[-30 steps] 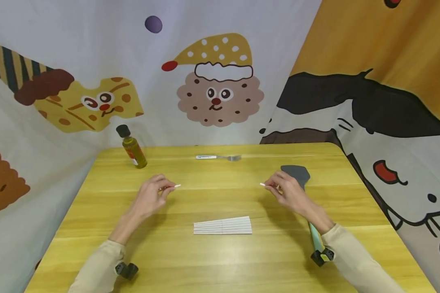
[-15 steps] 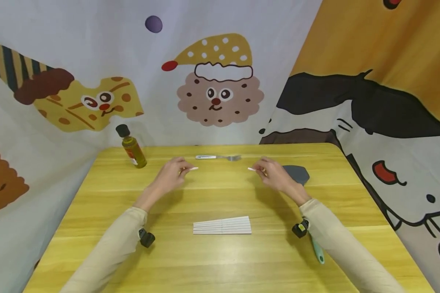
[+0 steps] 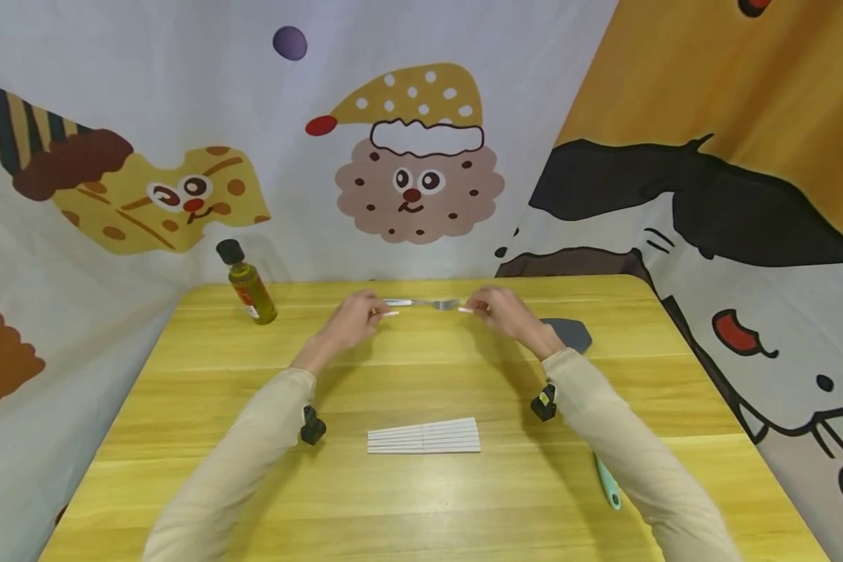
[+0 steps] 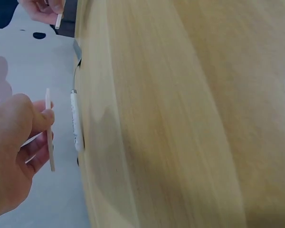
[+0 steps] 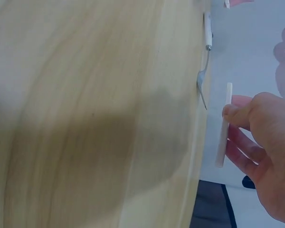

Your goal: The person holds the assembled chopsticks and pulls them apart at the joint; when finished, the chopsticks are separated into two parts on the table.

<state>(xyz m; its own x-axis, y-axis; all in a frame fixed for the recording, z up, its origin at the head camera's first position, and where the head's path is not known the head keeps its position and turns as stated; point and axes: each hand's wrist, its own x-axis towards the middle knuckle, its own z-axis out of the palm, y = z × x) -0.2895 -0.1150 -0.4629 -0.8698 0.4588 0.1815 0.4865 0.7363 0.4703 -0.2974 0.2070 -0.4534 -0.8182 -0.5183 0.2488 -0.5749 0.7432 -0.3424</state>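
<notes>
Sticks (image 5: 223, 140) pinched nr far tbl edge (image 3: 421, 286), gap btwn.

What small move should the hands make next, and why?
I'd probably lower the left hand and right hand gently toward the table. They pinch the left stick and right stick, both held clear of its surface; in the head view these show by opposite ends of the fork, so setting down there seems plausible.

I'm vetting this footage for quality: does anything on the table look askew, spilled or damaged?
Only the white strips lying in the middle of the table look slightly askew: they fan wider toward the right instead of sitting parallel. No spill or damage shows.
</notes>
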